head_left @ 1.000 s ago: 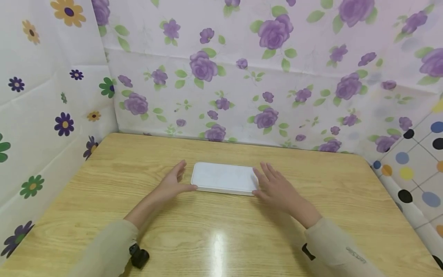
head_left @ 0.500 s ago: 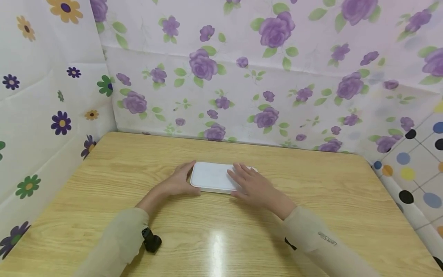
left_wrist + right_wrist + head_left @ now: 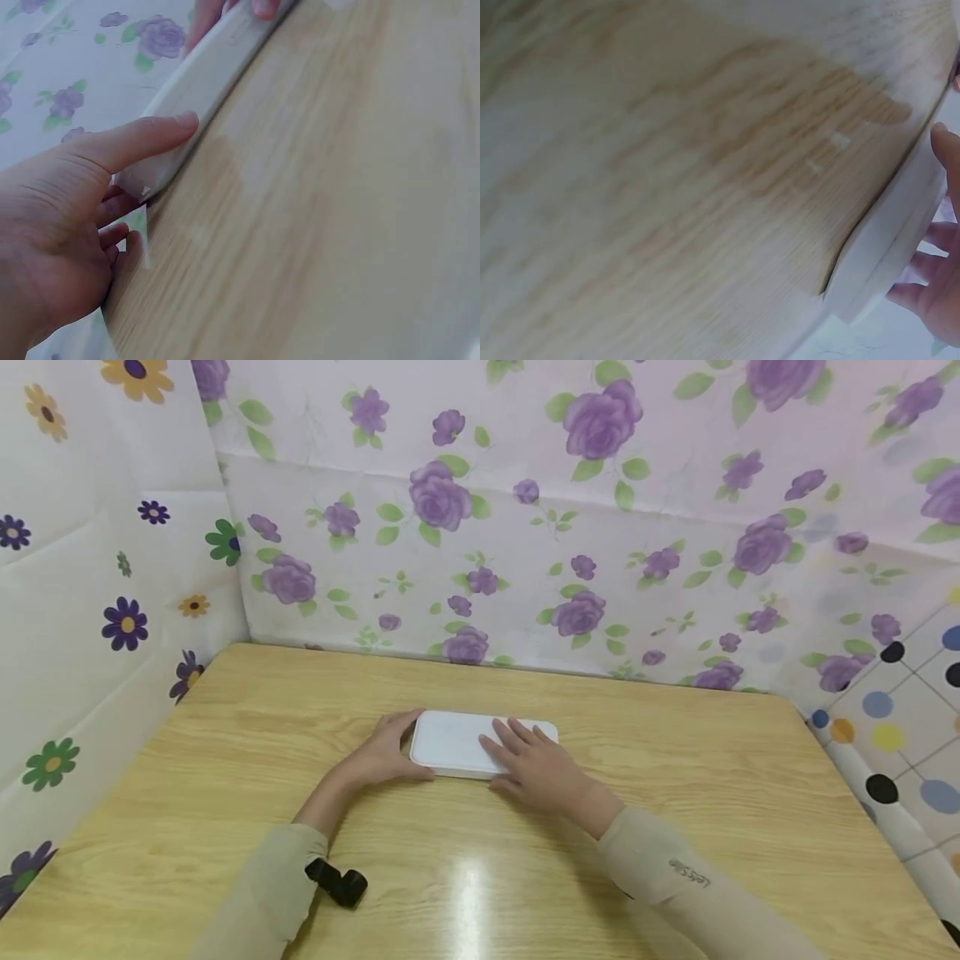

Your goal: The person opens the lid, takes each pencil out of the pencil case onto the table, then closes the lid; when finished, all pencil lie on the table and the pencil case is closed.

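Observation:
A flat white rectangular box (image 3: 452, 742) with rounded corners lies on the wooden table, its long side facing me. My left hand (image 3: 377, 757) grips its left end, thumb along the front side and fingers around the back corner. In the left wrist view that thumb presses the box's side wall (image 3: 214, 79), and the lower fingers curl by the end. My right hand (image 3: 542, 774) lies over the right half, fairly straight fingers spread on the top face, thumb at the front edge. The right wrist view shows this thumb (image 3: 943, 142) at the side of the box.
The wooden table (image 3: 262, 710) reaches back to a curtain with purple roses (image 3: 442, 497). A daisy-patterned sheet (image 3: 67, 635) hangs at the left, a dotted one (image 3: 892, 743) at the right. A black camera mount (image 3: 341, 885) sits on the left sleeve.
The left hand has moved right and closed around the box's left end. The right hand has moved left from the right end onto the top face. The box stays nearly in place.

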`<state>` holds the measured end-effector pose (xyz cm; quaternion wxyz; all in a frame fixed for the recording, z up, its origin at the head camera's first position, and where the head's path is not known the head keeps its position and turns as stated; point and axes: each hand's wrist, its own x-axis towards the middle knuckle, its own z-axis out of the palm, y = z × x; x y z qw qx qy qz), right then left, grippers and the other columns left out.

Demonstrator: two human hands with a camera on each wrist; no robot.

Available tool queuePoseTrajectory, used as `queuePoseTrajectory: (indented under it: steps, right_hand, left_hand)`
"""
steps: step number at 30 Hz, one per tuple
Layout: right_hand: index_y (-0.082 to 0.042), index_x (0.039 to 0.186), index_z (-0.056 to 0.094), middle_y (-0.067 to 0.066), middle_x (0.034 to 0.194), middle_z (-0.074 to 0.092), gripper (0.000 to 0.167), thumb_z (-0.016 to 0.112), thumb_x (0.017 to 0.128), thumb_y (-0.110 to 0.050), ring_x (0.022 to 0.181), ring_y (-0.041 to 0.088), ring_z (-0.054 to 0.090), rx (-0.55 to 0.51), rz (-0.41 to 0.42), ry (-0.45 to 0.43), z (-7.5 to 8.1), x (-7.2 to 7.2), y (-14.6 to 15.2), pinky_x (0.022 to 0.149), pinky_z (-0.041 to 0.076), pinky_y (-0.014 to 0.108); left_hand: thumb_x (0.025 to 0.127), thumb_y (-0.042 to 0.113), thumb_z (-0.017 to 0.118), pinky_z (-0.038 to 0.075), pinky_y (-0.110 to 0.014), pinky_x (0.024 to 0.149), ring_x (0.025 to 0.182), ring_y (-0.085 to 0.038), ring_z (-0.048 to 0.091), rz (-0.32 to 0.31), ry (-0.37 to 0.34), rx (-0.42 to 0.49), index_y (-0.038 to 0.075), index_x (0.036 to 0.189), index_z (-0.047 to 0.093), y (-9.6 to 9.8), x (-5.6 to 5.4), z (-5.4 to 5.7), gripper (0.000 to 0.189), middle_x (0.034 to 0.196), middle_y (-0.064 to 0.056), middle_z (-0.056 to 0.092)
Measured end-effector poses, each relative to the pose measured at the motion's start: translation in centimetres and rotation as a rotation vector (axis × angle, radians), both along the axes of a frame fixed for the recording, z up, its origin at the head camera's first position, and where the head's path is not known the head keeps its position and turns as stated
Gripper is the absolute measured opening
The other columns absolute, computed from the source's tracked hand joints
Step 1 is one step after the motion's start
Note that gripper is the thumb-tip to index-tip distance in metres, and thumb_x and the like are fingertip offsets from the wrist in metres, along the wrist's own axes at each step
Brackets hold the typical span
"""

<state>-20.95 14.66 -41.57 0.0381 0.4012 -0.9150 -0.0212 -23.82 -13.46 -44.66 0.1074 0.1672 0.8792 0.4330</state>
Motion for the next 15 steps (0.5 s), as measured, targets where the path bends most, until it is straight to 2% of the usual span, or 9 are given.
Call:
queuePoseTrajectory:
  steps: [2, 7, 15]
  right_hand:
    - [-0.010, 0.149, 0.038, 0.021, 0.151, 0.033, 0.062, 0.053, 0.098, -0.042, 0.136, 0.040, 0.033, 0.018, -0.001, 0.032, -0.3, 0.0, -0.3, 0.102, 0.036, 0.057]
    - [-0.009, 0.147, 0.041, 0.022, 0.146, 0.040, 0.060, 0.052, 0.099, -0.042, 0.132, 0.040, 0.040, 0.078, 0.024, 0.179, -0.9, 0.1, -0.7, 0.097, 0.043, 0.055]
    - [-0.003, 0.140, 0.046, 0.027, 0.136, 0.049, 0.058, 0.051, 0.098, -0.044, 0.122, 0.042, 0.050, 0.145, 0.134, 0.393, -1.4, -0.6, -0.3, 0.083, 0.051, 0.053]
  left_hand:
    - [0.069, 0.031, 0.088, 0.020, -0.053, 0.111, 0.140, -0.039, 0.015, 0.005, 0.000, 0.013, 0.000, 0.152, 0.024, -0.2, 0.2, -0.2, 0.109, 0.152, -0.024, 0.022]
    - [0.069, 0.032, 0.088, 0.021, -0.053, 0.111, 0.139, -0.040, 0.016, 0.014, 0.002, 0.019, -0.001, 0.151, 0.025, -0.3, 0.4, -0.3, 0.109, 0.152, -0.025, 0.021]
    - [0.069, 0.033, 0.088, 0.021, -0.055, 0.111, 0.140, -0.040, 0.015, 0.002, 0.017, 0.008, 0.000, 0.152, 0.024, 0.1, 0.2, -0.1, 0.109, 0.152, -0.024, 0.022]
